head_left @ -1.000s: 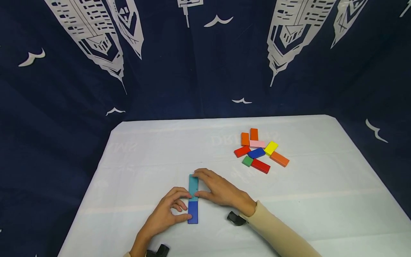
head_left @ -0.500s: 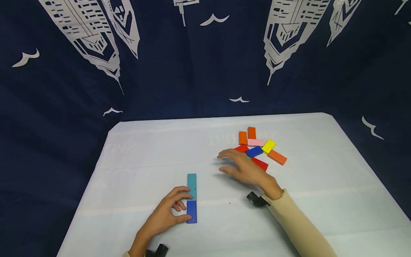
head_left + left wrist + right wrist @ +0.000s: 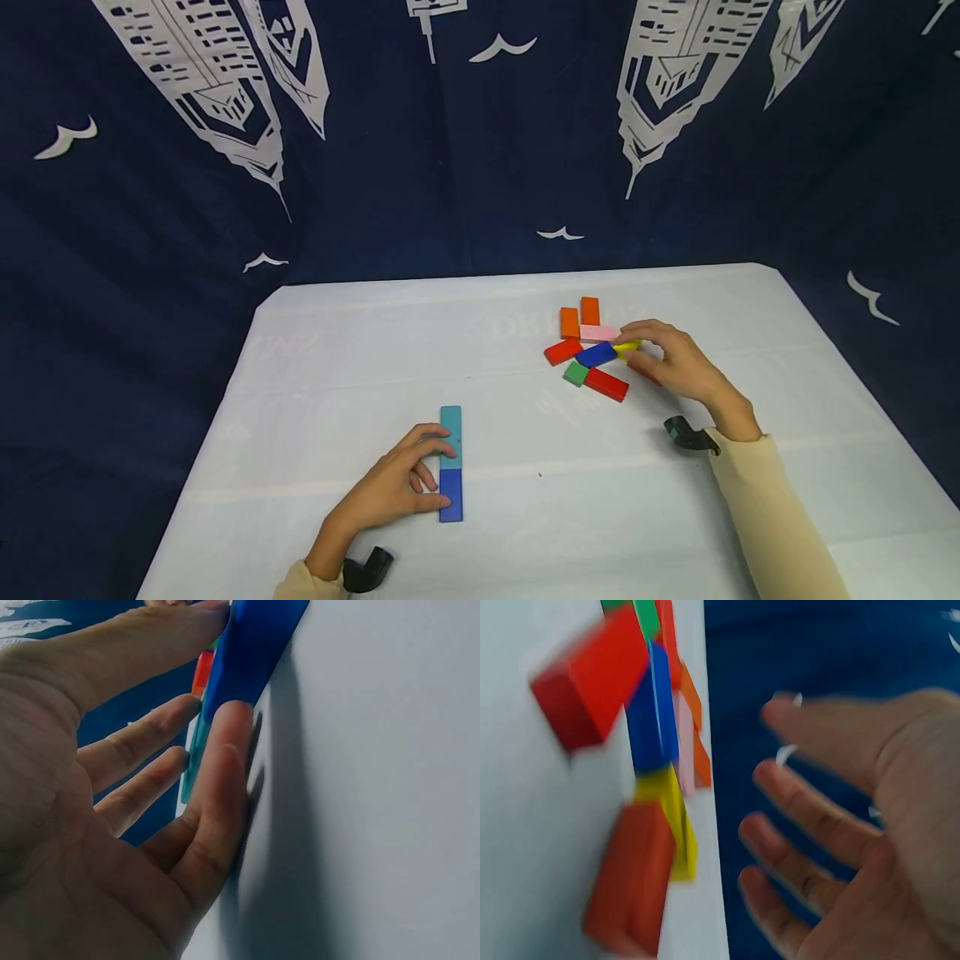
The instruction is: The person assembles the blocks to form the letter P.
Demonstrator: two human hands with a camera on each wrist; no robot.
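Note:
A teal block (image 3: 451, 425) and a blue block (image 3: 451, 483) lie end to end in a straight line on the white table. My left hand (image 3: 393, 483) rests beside them, thumb at the blue block and fingertips at the teal one. In the left wrist view its thumb (image 3: 150, 645) meets the blue block (image 3: 251, 652), fingers loosely bent. My right hand (image 3: 678, 367) is over the right side of a cluster of blocks, thumb and fingers apart above a yellow block (image 3: 625, 349). That hand partly covers the yellow block and an orange one. The right wrist view shows nothing between its fingers.
In the cluster are red blocks (image 3: 607, 384), a dark blue block (image 3: 597, 354), a green block (image 3: 576, 373), a pink block (image 3: 597, 332) and upright-lying orange blocks (image 3: 590, 311). A dark blue curtain (image 3: 375, 208) with white prints hangs behind the table (image 3: 360, 358).
My right hand has left the teal block and moved right and away, past the near side of the cluster, to the yellow block. The left hand stays by the two lined-up blocks.

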